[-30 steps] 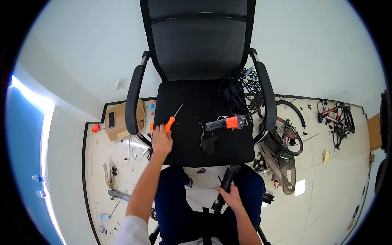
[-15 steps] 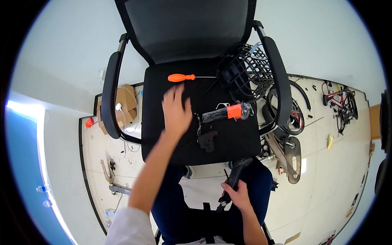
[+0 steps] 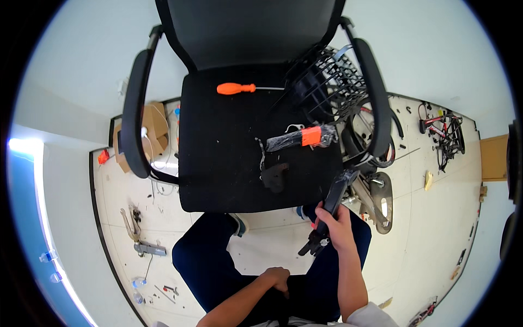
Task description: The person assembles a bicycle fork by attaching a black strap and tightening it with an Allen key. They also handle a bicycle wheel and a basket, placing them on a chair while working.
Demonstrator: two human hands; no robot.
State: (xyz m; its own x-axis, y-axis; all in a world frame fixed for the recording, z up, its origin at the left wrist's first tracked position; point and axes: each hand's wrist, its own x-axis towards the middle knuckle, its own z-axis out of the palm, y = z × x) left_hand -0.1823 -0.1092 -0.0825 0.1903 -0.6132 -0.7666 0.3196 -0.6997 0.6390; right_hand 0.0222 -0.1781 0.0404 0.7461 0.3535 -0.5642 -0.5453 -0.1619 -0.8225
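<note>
My right hand [image 3: 340, 224] is closed round a long black part [image 3: 333, 197], tilted, with a dark clamp-like piece at its lower end. I cannot tell its exact kind. Low over my lap, my left hand [image 3: 278, 279] is curled shut, and whatever it may hold is hidden. On the black chair seat [image 3: 218, 185] in front lie a screwdriver [image 3: 235, 89] with an orange handle, a black piece in clear plastic wrap [image 3: 286, 140] with an orange label, and a small flat black part [image 3: 274, 177].
A black mesh basket [image 3: 340, 82] rests at the seat's right, by the armrest [image 3: 372, 98]. On the floor are a cardboard box [image 3: 154, 131] at left, a metal tool [image 3: 143, 245], and bicycle parts with a red-and-black frame [image 3: 444, 131] at right.
My left hand has drawn back from near the screwdriver to my lap. My right hand has raised the long black part up and to the right, toward the seat's front edge.
</note>
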